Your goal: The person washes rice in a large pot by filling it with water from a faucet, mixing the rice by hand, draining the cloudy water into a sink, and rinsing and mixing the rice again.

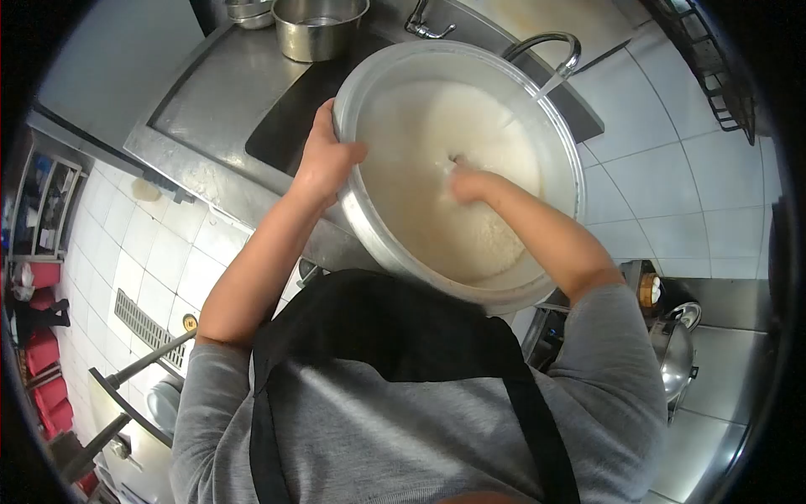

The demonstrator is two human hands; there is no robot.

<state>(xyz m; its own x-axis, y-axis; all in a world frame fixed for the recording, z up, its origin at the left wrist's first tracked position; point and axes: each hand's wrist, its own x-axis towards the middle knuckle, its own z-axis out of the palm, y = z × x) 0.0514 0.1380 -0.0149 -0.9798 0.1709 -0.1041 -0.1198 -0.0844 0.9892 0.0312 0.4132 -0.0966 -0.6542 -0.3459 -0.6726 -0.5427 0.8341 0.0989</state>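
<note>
A large metal pot (pixel 363 220) sits tilted over the sink, holding cloudy water with pale grains (pixel 483 239) under it. My left hand (pixel 326 161) grips the pot's rim at its left side, thumb over the edge. Inside the pot, my right hand (pixel 468 183) is partly in the cloudy water, its fingers hidden below the surface. Water runs from the curved faucet (pixel 573 52) over the pot's upper right rim.
A smaller metal pot (pixel 317 32) stands on the steel counter (pixel 201 109) at the upper left. A second tap (pixel 430 29) is behind the large pot. A black wire rack (pixel 726 97) hangs at the upper right. A metal pan (pixel 673 357) is at the right.
</note>
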